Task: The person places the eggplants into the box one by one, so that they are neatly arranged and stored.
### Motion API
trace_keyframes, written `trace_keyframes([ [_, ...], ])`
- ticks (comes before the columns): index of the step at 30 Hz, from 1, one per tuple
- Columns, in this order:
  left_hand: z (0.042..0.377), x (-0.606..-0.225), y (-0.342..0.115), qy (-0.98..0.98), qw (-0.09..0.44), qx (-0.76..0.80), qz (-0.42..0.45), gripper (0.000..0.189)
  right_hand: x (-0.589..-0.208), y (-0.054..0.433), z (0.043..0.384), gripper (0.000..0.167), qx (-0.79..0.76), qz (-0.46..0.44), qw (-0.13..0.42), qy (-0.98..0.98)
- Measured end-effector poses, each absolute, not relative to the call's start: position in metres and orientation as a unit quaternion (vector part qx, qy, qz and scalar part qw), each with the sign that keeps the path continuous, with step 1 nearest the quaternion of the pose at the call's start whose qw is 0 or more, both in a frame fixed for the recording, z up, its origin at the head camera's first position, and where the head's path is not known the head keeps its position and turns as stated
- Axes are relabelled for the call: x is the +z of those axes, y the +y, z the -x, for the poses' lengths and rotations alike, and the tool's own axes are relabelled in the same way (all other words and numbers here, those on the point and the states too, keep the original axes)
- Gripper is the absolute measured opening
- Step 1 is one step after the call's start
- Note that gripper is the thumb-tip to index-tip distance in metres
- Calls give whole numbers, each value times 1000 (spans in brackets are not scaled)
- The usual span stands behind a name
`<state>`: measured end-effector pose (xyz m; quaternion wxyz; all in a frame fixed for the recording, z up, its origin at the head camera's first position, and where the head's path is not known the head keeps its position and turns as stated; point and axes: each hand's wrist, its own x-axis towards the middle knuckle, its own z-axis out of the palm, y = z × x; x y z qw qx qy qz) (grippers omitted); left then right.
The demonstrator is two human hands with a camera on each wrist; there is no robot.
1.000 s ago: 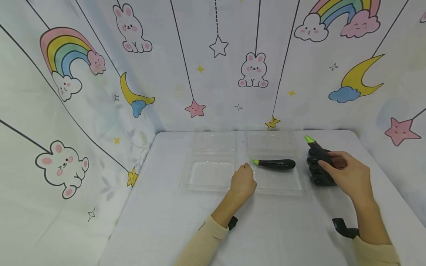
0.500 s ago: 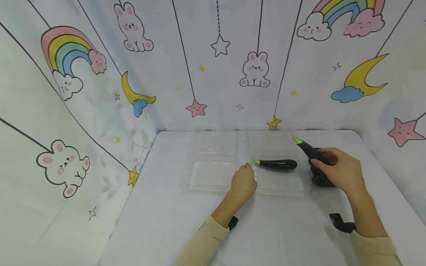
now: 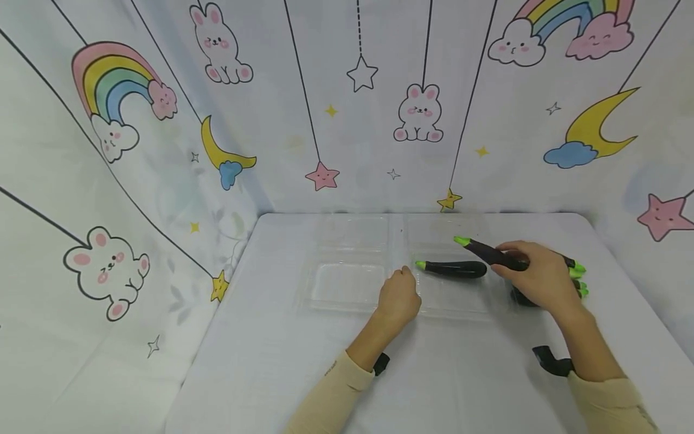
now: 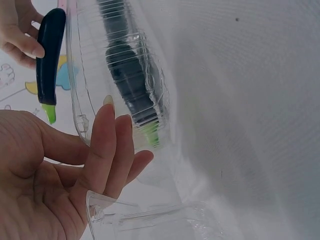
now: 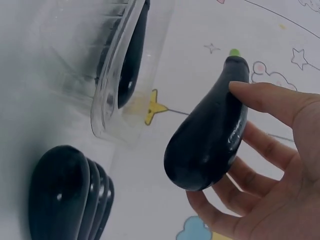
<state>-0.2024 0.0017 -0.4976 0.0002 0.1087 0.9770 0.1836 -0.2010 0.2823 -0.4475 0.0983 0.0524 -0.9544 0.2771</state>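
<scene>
Head view: over the white worktop (image 3: 303, 374), the right hand (image 3: 534, 271) grasps a glossy black eggplant with a bright green stem (image 3: 499, 255), stem to the left. Below it, to the right, lie more black eggplants (image 3: 523, 296). Another black eggplant (image 3: 455, 269) lies in the right clear plastic box (image 3: 455, 301); the left hand (image 3: 398, 295) is at that box's near left side.

Left wrist view: the left hand's fingers are bent beside the box's corner; whether they pinch it, I cannot tell.

Right wrist view: thumb and fingers hold the raised eggplant from opposite sides.
</scene>
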Motion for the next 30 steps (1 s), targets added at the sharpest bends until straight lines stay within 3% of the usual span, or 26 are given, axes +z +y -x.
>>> trace_keyframes([
  [11, 202, -498, 2, 977, -3, 183, -110, 53, -458, 266, 207, 44, 274, -104, 73, -953],
  [20, 204, -501, 2, 976, -8, 185, -113, 36, -471, 251, 208, 42, 256, -137, 64, -955],
  [30, 206, -502, 1, 976, -10, 187, -113, 39, -486, 241, 212, 42, 225, -143, 52, -962],
])
